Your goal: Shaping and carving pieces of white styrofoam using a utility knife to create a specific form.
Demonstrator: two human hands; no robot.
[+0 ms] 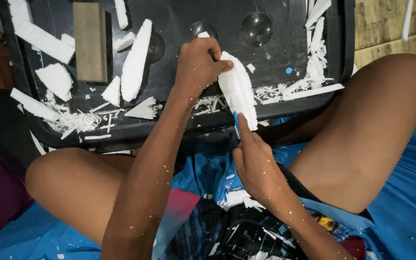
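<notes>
My left hand grips the top end of a long white foam piece, carved to a rounded shape and resting on the near rim of a black plastic tray. My right hand holds a small blue-handled blade with the forefinger stretched along it, its tip pressed against the lower end of the foam piece. Both forearms are speckled with white foam crumbs.
On the tray lie several white foam offcuts, thin shavings and a tan rectangular block. My bare knees flank the tray, over blue cloth. Wooden flooring shows at the upper right.
</notes>
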